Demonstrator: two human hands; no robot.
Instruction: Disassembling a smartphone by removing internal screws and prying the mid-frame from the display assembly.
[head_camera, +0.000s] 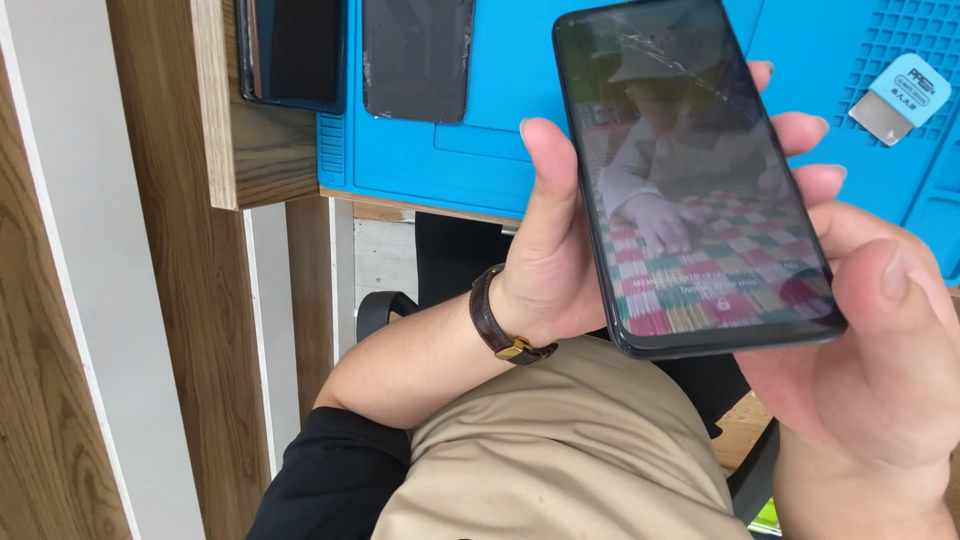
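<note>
My left hand (550, 260) grips a black smartphone (690, 180) from behind, thumb along its left edge and fingertips showing past its right edge. The phone's screen is lit and its glass is cracked near the top. My right hand (870, 350) supports the phone's lower right corner, thumb resting beside the screen edge. A brown strap wristwatch (500, 320) sits on my left wrist. The phone is held above my lap, in front of the workbench edge.
A blue work mat (520, 150) covers the wooden bench. On it lie two dark phone screens (415, 55) at the top left and a small light-blue scraper tool (900, 100) at the right. Wooden panels stand at left. Beige trousers and a black chair are below.
</note>
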